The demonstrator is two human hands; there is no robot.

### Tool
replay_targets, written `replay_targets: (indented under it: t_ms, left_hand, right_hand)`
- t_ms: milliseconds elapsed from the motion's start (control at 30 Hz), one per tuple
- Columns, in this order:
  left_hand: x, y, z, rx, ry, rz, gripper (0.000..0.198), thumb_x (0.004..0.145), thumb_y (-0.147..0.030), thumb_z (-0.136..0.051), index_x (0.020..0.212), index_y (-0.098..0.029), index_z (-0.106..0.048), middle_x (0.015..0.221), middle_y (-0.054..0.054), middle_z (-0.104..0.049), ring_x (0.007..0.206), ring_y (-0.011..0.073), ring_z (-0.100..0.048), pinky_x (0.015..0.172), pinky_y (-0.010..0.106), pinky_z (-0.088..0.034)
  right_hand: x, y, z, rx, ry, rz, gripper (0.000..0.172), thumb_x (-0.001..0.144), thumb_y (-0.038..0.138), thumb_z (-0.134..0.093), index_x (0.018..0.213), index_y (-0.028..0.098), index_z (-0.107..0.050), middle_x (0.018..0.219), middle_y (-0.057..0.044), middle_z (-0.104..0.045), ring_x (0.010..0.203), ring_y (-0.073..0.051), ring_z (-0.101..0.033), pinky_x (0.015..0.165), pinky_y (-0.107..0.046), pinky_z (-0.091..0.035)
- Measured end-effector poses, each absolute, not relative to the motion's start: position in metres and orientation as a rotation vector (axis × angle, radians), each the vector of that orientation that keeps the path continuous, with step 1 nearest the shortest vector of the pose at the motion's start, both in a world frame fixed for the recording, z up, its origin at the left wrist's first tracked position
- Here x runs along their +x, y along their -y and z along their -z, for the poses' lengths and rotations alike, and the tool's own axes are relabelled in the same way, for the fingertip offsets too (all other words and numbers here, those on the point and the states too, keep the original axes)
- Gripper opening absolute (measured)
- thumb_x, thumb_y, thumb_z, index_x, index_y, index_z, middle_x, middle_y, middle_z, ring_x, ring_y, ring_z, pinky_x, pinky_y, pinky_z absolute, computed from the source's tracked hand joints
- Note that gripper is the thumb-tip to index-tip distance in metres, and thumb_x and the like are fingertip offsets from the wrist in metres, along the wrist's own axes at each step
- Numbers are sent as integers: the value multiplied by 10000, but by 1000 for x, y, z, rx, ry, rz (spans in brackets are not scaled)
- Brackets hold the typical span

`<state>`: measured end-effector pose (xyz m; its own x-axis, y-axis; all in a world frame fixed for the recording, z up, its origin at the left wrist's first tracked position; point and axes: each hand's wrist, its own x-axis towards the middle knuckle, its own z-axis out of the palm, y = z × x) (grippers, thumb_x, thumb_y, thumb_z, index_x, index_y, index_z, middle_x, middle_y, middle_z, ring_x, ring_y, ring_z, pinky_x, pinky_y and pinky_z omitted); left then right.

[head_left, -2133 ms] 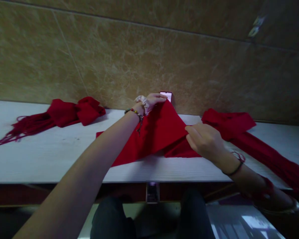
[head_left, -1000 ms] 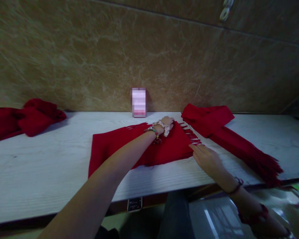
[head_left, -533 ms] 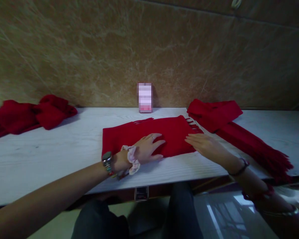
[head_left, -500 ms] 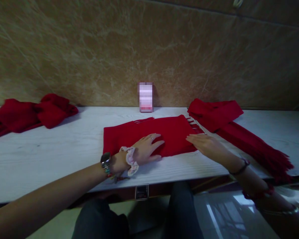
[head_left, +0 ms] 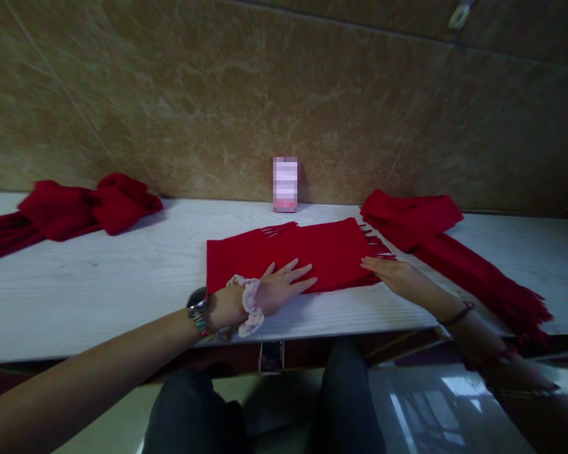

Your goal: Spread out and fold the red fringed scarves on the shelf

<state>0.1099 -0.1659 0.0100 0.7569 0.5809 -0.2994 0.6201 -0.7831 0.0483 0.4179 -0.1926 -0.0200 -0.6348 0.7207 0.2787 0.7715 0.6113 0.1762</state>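
Observation:
A red fringed scarf [head_left: 326, 246] lies folded flat on the white wood-grain table [head_left: 123, 284]. My left hand [head_left: 286, 284] rests with spread fingers on the lower middle of this cloth, its palm near the front edge. At the cloth's right end, by the fringe, my right hand [head_left: 397, 274] lies flat, fingers stretched out and pointing left, with the fingertips on the fabric. Neither hand grips anything.
A bunched red scarf [head_left: 118, 205] lies at the left, and another red scarf [head_left: 473, 258] with fringe lies at the right. A phone [head_left: 284, 184] leans upright against the marble wall [head_left: 194, 94]. A dark device [head_left: 271, 357] sits below the table's front edge.
The fingers of my left hand have spread wider on the cloth. My right hand stays at the fringed end. The whole view has shifted slightly, moving the left scarf rightward in the picture.

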Motion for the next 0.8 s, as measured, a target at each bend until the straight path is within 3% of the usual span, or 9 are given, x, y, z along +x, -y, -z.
replay_targets:
  t_ms: [167,400,600,700,800]
  left_hand:
    - [108,162,6,2850,-995,380,608,858,-101,-344,1378,-373,-185,1473,-14,-97,1339,308,-44,953,648,-217]
    - [103,144,6,3067,-914,145,606,865,-73,-365,1341,-431,-254,1456,-45,-185,1344,285,-18,980,668,-56]
    - [102,149,13,2875,-892,283,681,811,-79,-383,1372,-405,-175,1464,-17,-160,1328,319,-116,965,609,-253]
    - [100,149,6,2832,-877,246,749,778,-81,-407,1388,-387,-99,1463,0,-160,1315,350,-133,943,635,-250]
    - [106,144,-5,2782,-833,152,695,835,-265,-444,1404,-331,-52,1463,37,-159,1313,370,-113,934,658,-220]
  right_hand:
    - [417,199,22,-1122,2713,607,379,820,29,-372,1138,95,-566,1159,-112,-602,1113,-179,-523,923,-314,-466]
    - [417,203,22,-1202,2697,656,406,816,9,-360,1170,86,-544,1182,-140,-582,1109,-196,-527,924,-348,-463]
    - [414,206,27,-1225,2650,546,384,827,45,-378,1165,96,-554,1191,-138,-575,1142,-200,-499,957,-365,-433]
    - [410,206,14,-1262,2615,395,320,843,138,-427,1115,120,-594,1135,-109,-617,1092,-193,-542,924,-340,-462]
    - [403,193,-7,-1342,2475,267,292,857,234,-442,1069,148,-624,1087,-88,-646,1033,-189,-583,899,-338,-478]
